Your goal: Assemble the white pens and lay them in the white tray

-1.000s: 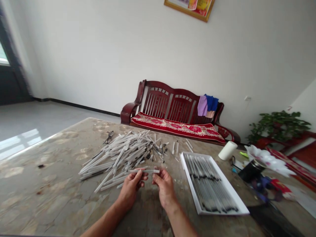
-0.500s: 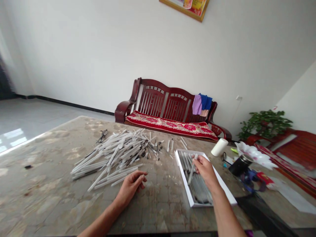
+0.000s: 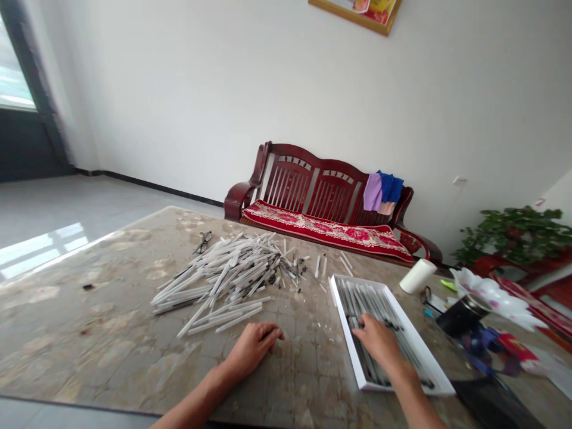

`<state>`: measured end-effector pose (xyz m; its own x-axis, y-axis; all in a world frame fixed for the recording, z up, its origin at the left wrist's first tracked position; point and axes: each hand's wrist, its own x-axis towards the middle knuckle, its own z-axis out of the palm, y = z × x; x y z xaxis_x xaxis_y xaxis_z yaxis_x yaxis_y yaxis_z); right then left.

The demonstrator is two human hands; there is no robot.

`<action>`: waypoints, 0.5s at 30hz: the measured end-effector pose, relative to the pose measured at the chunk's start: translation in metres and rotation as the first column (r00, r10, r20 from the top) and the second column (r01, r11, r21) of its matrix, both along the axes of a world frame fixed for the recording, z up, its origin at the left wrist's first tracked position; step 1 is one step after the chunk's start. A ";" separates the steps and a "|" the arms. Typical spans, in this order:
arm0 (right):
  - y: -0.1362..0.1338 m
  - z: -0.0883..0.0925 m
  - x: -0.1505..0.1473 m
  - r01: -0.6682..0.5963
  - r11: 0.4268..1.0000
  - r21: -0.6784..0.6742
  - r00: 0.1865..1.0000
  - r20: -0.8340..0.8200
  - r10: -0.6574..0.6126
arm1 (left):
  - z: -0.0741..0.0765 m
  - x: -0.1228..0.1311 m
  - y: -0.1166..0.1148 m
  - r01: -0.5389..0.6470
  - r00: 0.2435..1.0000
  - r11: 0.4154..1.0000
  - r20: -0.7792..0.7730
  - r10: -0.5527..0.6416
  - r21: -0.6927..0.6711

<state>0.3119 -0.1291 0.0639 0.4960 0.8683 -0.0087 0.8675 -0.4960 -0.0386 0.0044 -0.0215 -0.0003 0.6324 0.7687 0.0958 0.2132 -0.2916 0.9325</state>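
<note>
My right hand (image 3: 376,338) reaches down into a white shallow box (image 3: 424,357), its fingers closed on a slim translucent pen at the left side. Rows of similar clear pens (image 3: 370,298) with dark ends lie in the box; my hand hides some of them. My left hand (image 3: 257,345) rests on the table with its fingers curled in, and I see nothing in it. Beyond it is a big loose pile of whitish pens (image 3: 223,274), mixed with small black pieces.
On the table (image 3: 116,333) lie black glasses (image 3: 203,241) behind the pile. To the right of the box are a white roll (image 3: 417,276), a black cup (image 3: 462,316), a white petal-shaped dish (image 3: 496,292) and a black bag (image 3: 491,402). A wooden bench (image 3: 322,190) stands behind.
My right hand has lowered the pen from above the box down among the others. My left hand stays on the table. The view has turned slightly left.
</note>
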 end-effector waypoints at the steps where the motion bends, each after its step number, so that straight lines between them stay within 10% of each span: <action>1: 0.003 0.003 -0.007 -0.006 0.999 0.033 1.000 0.017 0.005 | 0.001 0.000 0.000 0.005 1.000 1.000 -0.010 -0.005 0.008; 8: 0.077 -0.008 -0.110 -0.417 0.878 0.233 0.899 -0.035 0.436 | 0.003 0.000 -0.002 0.038 0.999 0.995 -0.028 -0.035 0.089; 15: 0.131 -0.045 -0.167 -0.484 0.853 0.196 0.867 -0.022 0.497 | 0.003 0.001 0.000 -0.111 0.989 0.994 0.097 0.113 -0.018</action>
